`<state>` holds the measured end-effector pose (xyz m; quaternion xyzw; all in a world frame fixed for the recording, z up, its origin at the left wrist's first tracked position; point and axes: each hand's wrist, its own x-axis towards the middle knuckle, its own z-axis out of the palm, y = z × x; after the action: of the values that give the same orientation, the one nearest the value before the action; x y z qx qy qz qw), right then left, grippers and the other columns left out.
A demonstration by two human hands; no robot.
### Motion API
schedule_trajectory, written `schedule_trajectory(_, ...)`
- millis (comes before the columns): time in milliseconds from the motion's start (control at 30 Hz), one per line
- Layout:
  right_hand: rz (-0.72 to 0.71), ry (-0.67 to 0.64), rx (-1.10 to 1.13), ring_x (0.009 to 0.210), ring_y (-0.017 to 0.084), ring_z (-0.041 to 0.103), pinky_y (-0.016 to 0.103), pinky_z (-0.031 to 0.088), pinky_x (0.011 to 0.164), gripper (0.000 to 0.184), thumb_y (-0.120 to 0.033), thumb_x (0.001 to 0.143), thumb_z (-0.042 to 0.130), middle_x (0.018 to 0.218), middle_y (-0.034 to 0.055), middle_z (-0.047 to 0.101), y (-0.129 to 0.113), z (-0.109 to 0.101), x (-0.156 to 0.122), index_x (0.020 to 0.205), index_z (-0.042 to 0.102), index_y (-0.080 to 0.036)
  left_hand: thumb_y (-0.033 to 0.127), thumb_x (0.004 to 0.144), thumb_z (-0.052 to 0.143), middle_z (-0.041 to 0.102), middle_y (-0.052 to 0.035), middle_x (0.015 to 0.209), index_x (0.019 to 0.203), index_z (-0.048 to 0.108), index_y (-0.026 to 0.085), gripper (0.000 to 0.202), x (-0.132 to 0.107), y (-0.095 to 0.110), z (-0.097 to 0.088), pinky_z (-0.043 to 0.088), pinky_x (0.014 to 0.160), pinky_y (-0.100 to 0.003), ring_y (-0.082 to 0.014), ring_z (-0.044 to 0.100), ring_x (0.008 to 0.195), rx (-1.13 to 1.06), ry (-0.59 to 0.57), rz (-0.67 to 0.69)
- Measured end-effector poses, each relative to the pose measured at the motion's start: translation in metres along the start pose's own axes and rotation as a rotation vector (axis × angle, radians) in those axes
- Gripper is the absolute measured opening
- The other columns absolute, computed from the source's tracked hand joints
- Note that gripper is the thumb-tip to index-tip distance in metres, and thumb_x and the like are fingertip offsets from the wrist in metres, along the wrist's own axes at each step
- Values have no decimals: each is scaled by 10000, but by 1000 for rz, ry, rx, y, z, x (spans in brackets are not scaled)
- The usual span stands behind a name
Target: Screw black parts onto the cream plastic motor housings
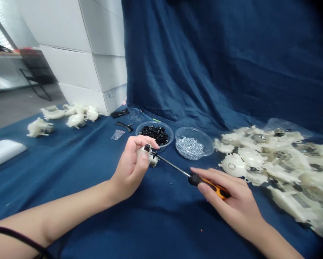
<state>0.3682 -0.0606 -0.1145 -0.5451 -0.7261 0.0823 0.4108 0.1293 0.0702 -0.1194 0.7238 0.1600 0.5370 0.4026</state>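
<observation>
The blue cloth held a clear bowl of black bits and a clear bowl of silver screws. White plastic parts lay piled on the right, and small white heaps lay on the left.

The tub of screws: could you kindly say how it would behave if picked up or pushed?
The tub looks like thin clear plastic, so it probably flexes when gripped. The loose screws likely make it heavier than it looks. Open-topped, it could probably spill them if pushed hard.

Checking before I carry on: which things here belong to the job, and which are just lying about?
Job: left hand, white part, right hand, screwdriver, bowl of screws, bowl of black parts, white pile.

Probably lying about: plastic bag, black strip, chair.
</observation>
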Motion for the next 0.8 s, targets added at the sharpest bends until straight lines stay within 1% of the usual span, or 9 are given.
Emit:
schedule_trajectory(133,177,-51,152,727,141,683,228,555,628,260,-287,848,773,926,17,688,1,1,0,1062,631,-247,261,1028,446,616,-84,1119,1059,468,233,48,0,1,-1,515,833,-368,-232,586,1112,4,-28,3)
schedule_trajectory(267,33,44,140,798,172,675,276,553,687,180,-233,878,737,946,52,685,3,-1,4,1055,703,-233,234,1026,436,615,-86,1117,1064,469,233,50,0,5,-2,508,922,-416,-243,567,1169,45,-54,32)
schedule_trajectory(333,48,21,141,762,171,668,278,542,664,188,-252,921,690,880,49,698,4,-3,4,1101,742,-235,227,1022,437,622,-85,1114,1073,472,236,62,0,5,-2,488,976,-454,-247,560,1179,71,-60,68)
schedule_trajectory(433,295,-182,363,561,122,603,241,501,519,254,-360,991,586,795,39,711,4,-3,3,1143,725,-211,240,1020,446,624,-85,1117,1064,478,234,54,0,3,-2,507,933,-435,-246,573,1154,63,-60,57)
schedule_trajectory(500,408,-249,480,548,110,594,221,494,493,304,-404,931,673,832,32,713,3,-2,3,1168,664,-214,256,1028,442,620,-82,1114,1061,479,231,55,1,1,-1,526,852,-383,-233,589,1116,32,-45,3)
schedule_trajectory(600,290,-76,327,692,143,643,239,534,581,311,-326,800,817,880,29,672,3,1,3,1046,658,-224,271,1041,430,611,-76,1103,1086,487,226,85,2,1,-1,520,785,-332,-209,595,1064,17,-25,-62)
schedule_trajectory(700,48,108,86,764,174,654,286,549,663,179,-243,865,743,897,61,681,4,2,4,1044,738,-224,270,1044,428,603,-74,1108,1091,483,229,83,2,3,-2,510,779,-326,-203,589,1050,31,-51,-51)
schedule_trajectory(733,35,116,74,779,178,664,293,552,679,183,-243,889,717,909,68,697,4,2,4,1068,753,-229,267,1043,428,604,-74,1112,1088,477,232,75,1,4,-2,510,782,-330,-204,589,1048,32,-63,-41)
schedule_trajectory(800,178,43,185,761,174,684,275,554,642,209,-304,937,665,902,70,720,3,2,4,1111,750,-226,263,1040,434,607,-76,1120,1081,468,236,60,1,5,-3,512,778,-334,-205,593,1031,27,-77,-26)
